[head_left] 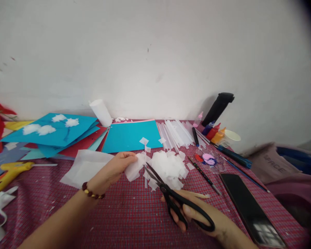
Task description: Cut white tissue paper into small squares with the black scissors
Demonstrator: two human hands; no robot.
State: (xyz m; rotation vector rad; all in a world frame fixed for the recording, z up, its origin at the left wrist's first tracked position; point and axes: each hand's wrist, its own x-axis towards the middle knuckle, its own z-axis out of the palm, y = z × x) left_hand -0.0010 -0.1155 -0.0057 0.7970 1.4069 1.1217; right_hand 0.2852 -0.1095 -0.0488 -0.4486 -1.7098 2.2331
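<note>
Head: two hands (120, 166) (196, 213), one scissors (163, 188)

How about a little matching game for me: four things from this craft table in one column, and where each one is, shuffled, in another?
Things
1. Black scissors
2. Small white piece
3. Yellow glue gun
4. Heap of white pieces

Places
A. At the picture's left edge
B. In the right hand
C. In front of the pale strips
D. Pinched by the left hand

Right pairs: 1-B, 2-D, 3-A, 4-C

Two hands (119, 167) (197, 214), one scissors (163, 188), one phone (250, 207)
</note>
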